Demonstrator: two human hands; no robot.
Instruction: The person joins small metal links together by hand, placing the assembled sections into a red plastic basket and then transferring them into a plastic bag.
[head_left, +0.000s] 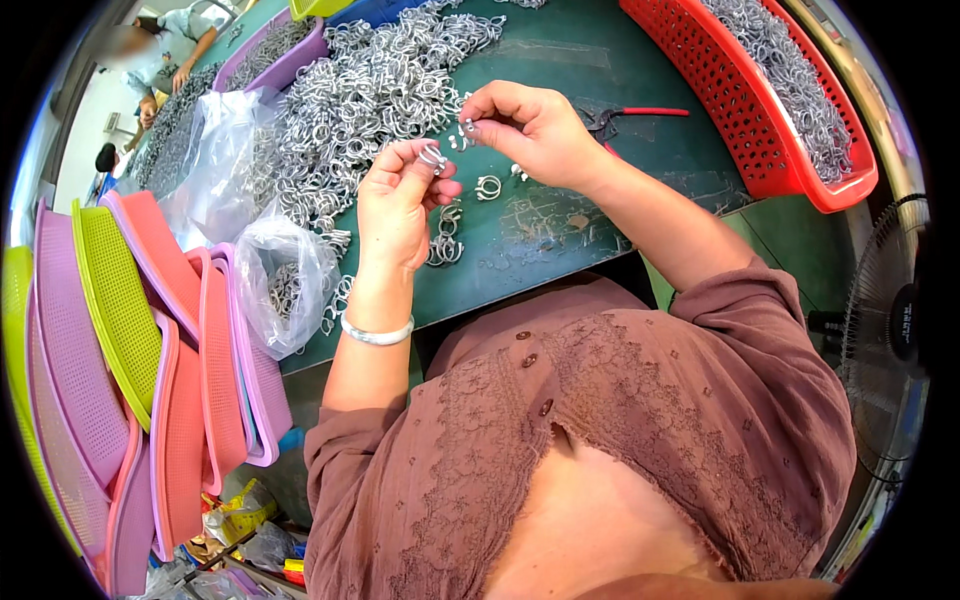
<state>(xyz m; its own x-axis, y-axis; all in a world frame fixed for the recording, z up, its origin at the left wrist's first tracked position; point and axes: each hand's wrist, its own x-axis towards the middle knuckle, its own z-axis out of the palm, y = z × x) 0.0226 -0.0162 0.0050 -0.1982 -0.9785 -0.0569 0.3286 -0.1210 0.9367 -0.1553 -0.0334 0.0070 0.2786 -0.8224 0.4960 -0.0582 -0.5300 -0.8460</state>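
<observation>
Between the thumb and fingers of my left hand (392, 210) is a silver metal ring (432, 158), shaped like an open clamp with small ends. My right hand (540, 130) is closed in a pinch just to its right, on a small silver metal piece (469, 127) whose kind is too small to make out. Below the hands, one loose ring (488, 188) lies on the green table (560, 235), with a few more rings (445, 245) by my left wrist. A big heap of silver rings (370, 95) spreads beyond my left hand.
Red-handled pliers (652, 111) lie past my right hand. A red basket (720, 95) full of metal parts stands at right, a fan (885, 320) below it. Plastic bags (285, 265) and stacked coloured baskets (180, 400) are at left. Another person (185, 45) sits at far left.
</observation>
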